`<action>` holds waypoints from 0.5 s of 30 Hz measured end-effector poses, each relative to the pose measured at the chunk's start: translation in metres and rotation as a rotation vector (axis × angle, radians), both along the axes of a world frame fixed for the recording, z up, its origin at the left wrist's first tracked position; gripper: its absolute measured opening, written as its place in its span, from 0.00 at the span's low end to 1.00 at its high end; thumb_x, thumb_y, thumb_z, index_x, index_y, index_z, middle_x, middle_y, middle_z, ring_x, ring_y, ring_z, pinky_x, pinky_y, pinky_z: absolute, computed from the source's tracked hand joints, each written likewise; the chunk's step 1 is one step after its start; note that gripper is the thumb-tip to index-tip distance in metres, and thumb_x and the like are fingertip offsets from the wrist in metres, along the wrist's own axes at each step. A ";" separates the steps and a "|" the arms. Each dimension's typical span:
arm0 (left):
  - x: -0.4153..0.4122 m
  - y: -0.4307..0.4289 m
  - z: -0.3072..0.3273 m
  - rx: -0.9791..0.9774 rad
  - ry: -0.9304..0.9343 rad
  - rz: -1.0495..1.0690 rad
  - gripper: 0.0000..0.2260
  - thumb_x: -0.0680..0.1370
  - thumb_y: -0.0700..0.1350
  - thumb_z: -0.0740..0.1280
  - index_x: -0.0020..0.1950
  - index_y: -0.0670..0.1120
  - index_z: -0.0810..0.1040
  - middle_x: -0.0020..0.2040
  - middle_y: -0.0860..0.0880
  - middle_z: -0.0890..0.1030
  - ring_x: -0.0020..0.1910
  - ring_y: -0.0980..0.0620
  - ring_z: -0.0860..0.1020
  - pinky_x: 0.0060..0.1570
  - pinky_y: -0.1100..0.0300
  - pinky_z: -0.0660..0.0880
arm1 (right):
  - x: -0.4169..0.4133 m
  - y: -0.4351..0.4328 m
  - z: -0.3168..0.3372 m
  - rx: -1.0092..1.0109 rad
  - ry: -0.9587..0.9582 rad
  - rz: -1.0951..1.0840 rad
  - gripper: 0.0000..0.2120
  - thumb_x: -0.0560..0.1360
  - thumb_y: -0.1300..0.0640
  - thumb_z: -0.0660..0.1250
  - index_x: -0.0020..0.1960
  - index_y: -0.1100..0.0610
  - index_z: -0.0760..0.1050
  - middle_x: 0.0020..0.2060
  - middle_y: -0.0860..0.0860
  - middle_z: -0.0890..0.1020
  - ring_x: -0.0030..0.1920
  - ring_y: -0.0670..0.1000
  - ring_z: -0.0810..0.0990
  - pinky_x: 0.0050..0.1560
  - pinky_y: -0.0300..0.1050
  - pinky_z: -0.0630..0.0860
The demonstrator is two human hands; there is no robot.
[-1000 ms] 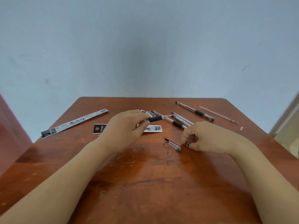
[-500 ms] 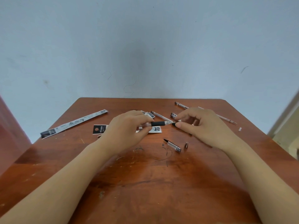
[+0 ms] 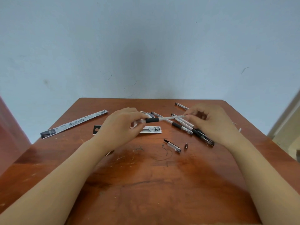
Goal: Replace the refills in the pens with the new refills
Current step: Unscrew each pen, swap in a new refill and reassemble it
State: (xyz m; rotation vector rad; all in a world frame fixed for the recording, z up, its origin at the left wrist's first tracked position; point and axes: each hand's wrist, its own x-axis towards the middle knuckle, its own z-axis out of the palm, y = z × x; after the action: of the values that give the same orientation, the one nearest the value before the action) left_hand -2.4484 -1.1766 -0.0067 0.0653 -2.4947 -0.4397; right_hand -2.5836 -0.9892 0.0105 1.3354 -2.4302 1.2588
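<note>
A pen barrel [image 3: 146, 120] with a black rubber grip is being held just above the far middle of the wooden table [image 3: 146, 184], and a thin pale refill [image 3: 172, 118] is sticking out of its right end. The left hand [image 3: 121, 127] is closing its fingers and thumb around the clear part of the barrel, left of the grip. The right hand [image 3: 211, 120] is pinching the far end of the refill between thumb and fingertips, so the refill is spanning the gap between the two hands.

Below the refill, on the table, a group of other pens [image 3: 186, 127] is lying at slants, partly hidden by the right hand; one more pen [image 3: 181, 106] is lying farther off, near the table's far edge. Nearer the viewer, a pen cap [image 3: 172, 146] with a black clip is lying on its side, and a small metal tip cone [image 3: 186, 145] is sitting just to its right. A printed label [image 3: 151, 129] is lying flat beneath the left hand's fingers. A long printed packaging strip [image 3: 73, 124] is lying at a slant on the left of the table, and a small black card [image 3: 97, 129] is showing beside the left wrist.
</note>
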 end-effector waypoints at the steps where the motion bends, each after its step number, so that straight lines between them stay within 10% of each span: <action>1: 0.001 -0.004 0.001 0.027 0.009 0.023 0.09 0.72 0.44 0.65 0.50 0.45 0.81 0.33 0.55 0.74 0.33 0.58 0.70 0.33 0.62 0.67 | -0.007 0.005 0.002 -0.051 -0.029 -0.042 0.10 0.72 0.62 0.67 0.36 0.49 0.76 0.26 0.40 0.76 0.28 0.36 0.73 0.31 0.26 0.67; 6: 0.003 -0.014 0.003 0.087 0.057 0.117 0.08 0.73 0.39 0.67 0.51 0.46 0.81 0.35 0.61 0.72 0.35 0.62 0.70 0.35 0.68 0.64 | -0.046 0.029 0.002 -0.280 -0.135 -0.313 0.11 0.73 0.62 0.66 0.33 0.53 0.75 0.24 0.46 0.76 0.23 0.39 0.73 0.24 0.26 0.64; 9: 0.003 -0.007 0.002 0.107 0.047 0.050 0.07 0.72 0.41 0.68 0.50 0.47 0.81 0.35 0.58 0.75 0.35 0.60 0.72 0.35 0.68 0.65 | -0.062 0.035 -0.005 -0.310 -0.119 -0.564 0.06 0.73 0.60 0.64 0.41 0.62 0.78 0.34 0.52 0.80 0.33 0.45 0.77 0.38 0.38 0.72; 15: 0.001 0.014 -0.004 0.092 -0.262 -0.202 0.08 0.72 0.39 0.68 0.48 0.50 0.82 0.39 0.55 0.76 0.41 0.58 0.73 0.42 0.64 0.71 | -0.077 0.040 -0.022 0.016 -0.066 -0.843 0.10 0.75 0.60 0.61 0.50 0.62 0.79 0.49 0.61 0.81 0.53 0.63 0.75 0.44 0.46 0.69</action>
State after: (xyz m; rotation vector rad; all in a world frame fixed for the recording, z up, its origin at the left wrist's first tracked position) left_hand -2.4479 -1.1625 -0.0103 -0.1005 -2.7494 -0.6673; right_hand -2.6602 -0.9494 -0.0111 0.1710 -2.5679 1.0287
